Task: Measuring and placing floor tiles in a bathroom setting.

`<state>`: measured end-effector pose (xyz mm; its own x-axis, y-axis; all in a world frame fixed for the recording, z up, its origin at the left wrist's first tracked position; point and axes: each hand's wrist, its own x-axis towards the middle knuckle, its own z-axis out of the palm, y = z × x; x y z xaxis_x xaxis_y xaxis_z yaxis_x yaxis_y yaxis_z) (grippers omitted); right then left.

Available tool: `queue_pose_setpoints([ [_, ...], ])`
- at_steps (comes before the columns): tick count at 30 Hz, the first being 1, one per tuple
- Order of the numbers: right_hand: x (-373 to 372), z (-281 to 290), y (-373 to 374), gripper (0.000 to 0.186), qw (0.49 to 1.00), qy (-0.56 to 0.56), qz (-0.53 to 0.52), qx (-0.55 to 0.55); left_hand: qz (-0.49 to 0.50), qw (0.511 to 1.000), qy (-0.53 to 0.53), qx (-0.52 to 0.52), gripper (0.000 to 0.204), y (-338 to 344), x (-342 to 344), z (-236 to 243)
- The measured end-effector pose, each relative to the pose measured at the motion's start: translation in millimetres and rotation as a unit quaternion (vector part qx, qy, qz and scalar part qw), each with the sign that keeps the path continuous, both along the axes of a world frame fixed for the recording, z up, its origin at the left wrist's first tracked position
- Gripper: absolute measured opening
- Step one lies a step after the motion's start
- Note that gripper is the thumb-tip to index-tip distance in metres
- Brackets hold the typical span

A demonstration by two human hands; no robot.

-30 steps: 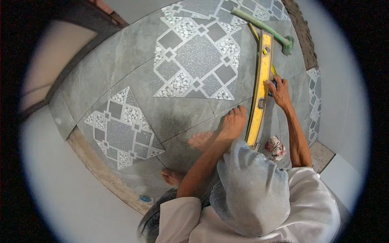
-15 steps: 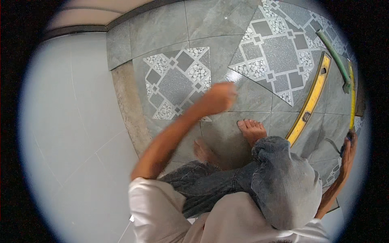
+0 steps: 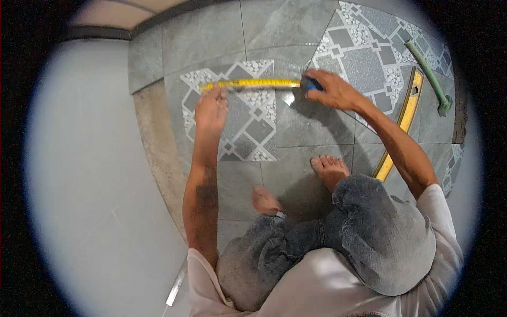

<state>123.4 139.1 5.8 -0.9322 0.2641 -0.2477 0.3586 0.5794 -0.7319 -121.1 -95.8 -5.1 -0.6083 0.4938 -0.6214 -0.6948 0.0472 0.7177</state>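
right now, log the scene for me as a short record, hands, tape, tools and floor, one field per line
left hand: at the left end of the tape, exact grip unclear
right hand: holding the tape's case
tape: yellow blade pulled out between both hands, across a patterned tile
level: yellow, on the floor, partly behind the right forearm
hammer: green, right of the level
floor: grey and patterned tiles

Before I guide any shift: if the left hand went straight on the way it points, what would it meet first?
The left hand would meet the yellow tape blade first, right at its fingertips. Beyond lie the patterned tile and then plain grey tile, though the hand's height above them is unclear.
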Motion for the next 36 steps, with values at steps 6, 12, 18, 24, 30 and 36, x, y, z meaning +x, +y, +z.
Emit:
queue_pose_setpoints([
  [6, -48.8, -12.5, -0.4, 0.052, 0.998, -0.025, -0.016, 0.056, 0.035, 0.999, -0.002, -0.024, 0.012, 6.0, -39.9, -46.3],
  [12, -70.2, -23.2, -12.7, 0.051, 0.975, -0.136, 0.007, 0.177, -0.014, 0.986, 0.063, -0.155, 0.020, 15.5, -58.9, -59.1],
  [18, -83.1, -29.1, 3.2, 0.047, 0.981, -0.154, 0.008, 0.116, 0.053, 0.981, 0.062, -0.176, 0.024, 27.5, -52.6, -49.3],
  [24, -106.1, -47.2, 20.2, 0.028, 0.990, -0.100, -0.044, -0.092, 0.063, 0.984, 0.048, -0.161, 0.026, 23.6, -58.0, -51.0],
  [30, -124.1, -44.8, 32.8, 0.026, 0.983, -0.106, -0.037, -0.145, 0.094, 0.984, 0.037, -0.144, 0.026, 26.9, -57.4, -49.7],
  [36, -144.1, -13.7, 33.5, 0.024, 0.954, -0.277, -0.065, -0.098, 0.102, 0.982, 0.053, -0.152, 0.025, 25.1, -55.4, -52.7],
])
